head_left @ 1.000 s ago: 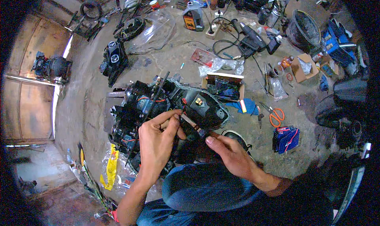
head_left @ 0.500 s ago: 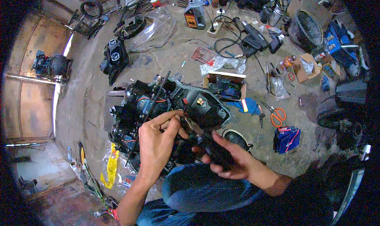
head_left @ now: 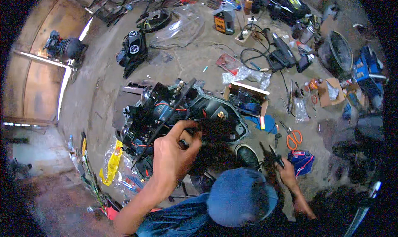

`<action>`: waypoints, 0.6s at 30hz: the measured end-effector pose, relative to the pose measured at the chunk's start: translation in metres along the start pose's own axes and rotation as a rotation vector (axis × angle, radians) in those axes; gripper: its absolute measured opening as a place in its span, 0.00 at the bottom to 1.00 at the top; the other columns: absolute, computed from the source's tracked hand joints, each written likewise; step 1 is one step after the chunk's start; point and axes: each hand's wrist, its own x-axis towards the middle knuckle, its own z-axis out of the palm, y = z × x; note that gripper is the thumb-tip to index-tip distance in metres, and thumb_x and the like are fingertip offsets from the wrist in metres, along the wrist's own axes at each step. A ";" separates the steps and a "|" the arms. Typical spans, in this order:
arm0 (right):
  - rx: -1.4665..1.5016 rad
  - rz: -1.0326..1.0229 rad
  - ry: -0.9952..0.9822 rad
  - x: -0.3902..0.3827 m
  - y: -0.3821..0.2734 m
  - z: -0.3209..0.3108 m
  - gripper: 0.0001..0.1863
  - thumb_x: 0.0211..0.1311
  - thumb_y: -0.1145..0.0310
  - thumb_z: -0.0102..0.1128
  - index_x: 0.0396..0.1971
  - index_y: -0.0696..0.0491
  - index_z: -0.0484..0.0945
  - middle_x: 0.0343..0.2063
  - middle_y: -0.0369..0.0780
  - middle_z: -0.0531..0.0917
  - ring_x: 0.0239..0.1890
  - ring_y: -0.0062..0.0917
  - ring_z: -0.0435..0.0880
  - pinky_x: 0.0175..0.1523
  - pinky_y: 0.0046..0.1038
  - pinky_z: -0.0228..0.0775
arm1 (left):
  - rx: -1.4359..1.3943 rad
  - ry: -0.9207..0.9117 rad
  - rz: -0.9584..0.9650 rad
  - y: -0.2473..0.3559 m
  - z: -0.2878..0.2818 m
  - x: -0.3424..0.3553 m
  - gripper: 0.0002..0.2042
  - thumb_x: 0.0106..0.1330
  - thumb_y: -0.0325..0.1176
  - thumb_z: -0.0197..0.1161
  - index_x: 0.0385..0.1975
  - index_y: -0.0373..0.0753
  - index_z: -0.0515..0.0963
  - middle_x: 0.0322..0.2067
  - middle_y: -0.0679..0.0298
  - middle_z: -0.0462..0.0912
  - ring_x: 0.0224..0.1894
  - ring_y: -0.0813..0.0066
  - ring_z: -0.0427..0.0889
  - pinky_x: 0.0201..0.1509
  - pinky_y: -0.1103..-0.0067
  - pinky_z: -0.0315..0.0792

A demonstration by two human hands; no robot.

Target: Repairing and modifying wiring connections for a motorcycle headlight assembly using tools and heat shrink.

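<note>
A black motorcycle headlight-like assembly with wires and an open shell lies on the floor before my knees. Over its near side, my left hand has thumb and fingers pinched together. Whatever sits between those fingertips is too dark to make out. Off to the right, beside my shoe, my right hand is wrapped round black-handled pliers, their metal jaws pointing away from me. A folded dark blue pouch is close to that hand.
Orange-handled scissors and a blue cloth lie right of the assembly. Beyond are an open cardboard box, a heat gun and a power strip. A yellow plastic piece lies at left.
My right hand has moved away from the left, down and to the right, carrying the pliers. My left hand stays over the assembly. The view has shifted slightly.
</note>
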 end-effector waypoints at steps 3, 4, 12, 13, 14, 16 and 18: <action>-0.028 -0.042 0.064 0.005 0.091 0.031 0.18 0.69 0.62 0.68 0.50 0.58 0.82 0.36 0.45 0.86 0.38 0.36 0.85 0.46 0.36 0.77 | 0.049 0.041 0.034 0.001 -0.001 -0.004 0.10 0.67 0.29 0.70 0.47 0.38 0.85 0.19 0.58 0.82 0.18 0.75 0.80 0.27 0.73 0.74; -0.059 0.003 0.051 0.005 0.116 0.037 0.21 0.68 0.59 0.69 0.53 0.58 0.82 0.40 0.50 0.89 0.40 0.48 0.88 0.47 0.41 0.78 | 0.054 0.045 0.018 0.005 -0.003 -0.005 0.10 0.67 0.29 0.70 0.47 0.38 0.84 0.19 0.58 0.82 0.18 0.73 0.81 0.26 0.73 0.74; -0.217 -0.040 0.199 0.044 0.016 0.028 0.30 0.63 0.64 0.70 0.63 0.59 0.75 0.60 0.55 0.80 0.63 0.54 0.76 0.68 0.47 0.69 | 0.041 0.027 0.024 0.000 0.002 -0.001 0.10 0.67 0.31 0.73 0.46 0.39 0.84 0.20 0.60 0.85 0.20 0.79 0.78 0.27 0.75 0.73; -0.249 -0.070 0.240 0.040 -0.019 0.015 0.31 0.62 0.65 0.70 0.64 0.59 0.74 0.62 0.55 0.79 0.66 0.54 0.74 0.70 0.47 0.68 | 0.053 0.035 0.028 0.000 0.002 -0.002 0.10 0.68 0.31 0.73 0.46 0.39 0.84 0.21 0.60 0.85 0.20 0.78 0.79 0.28 0.74 0.74; -0.028 -0.205 0.308 0.044 -0.060 0.001 0.25 0.63 0.70 0.67 0.60 0.59 0.78 0.57 0.54 0.81 0.63 0.50 0.77 0.67 0.43 0.70 | 0.063 0.044 0.033 0.002 0.001 -0.004 0.10 0.68 0.32 0.73 0.46 0.39 0.83 0.22 0.60 0.86 0.21 0.77 0.80 0.29 0.72 0.75; 0.042 -0.547 0.290 0.046 -0.169 -0.038 0.18 0.60 0.75 0.70 0.51 0.55 0.86 0.47 0.46 0.82 0.56 0.42 0.80 0.64 0.41 0.72 | 0.049 0.031 0.094 0.003 0.002 -0.003 0.11 0.69 0.32 0.71 0.47 0.38 0.82 0.22 0.56 0.85 0.22 0.66 0.83 0.30 0.70 0.77; -0.032 -0.900 0.284 0.058 -0.236 -0.050 0.17 0.55 0.75 0.74 0.47 0.51 0.90 0.45 0.41 0.83 0.53 0.39 0.79 0.63 0.41 0.72 | 0.042 0.022 0.135 -0.008 0.006 0.001 0.11 0.70 0.33 0.70 0.48 0.38 0.81 0.22 0.53 0.83 0.24 0.55 0.86 0.31 0.67 0.78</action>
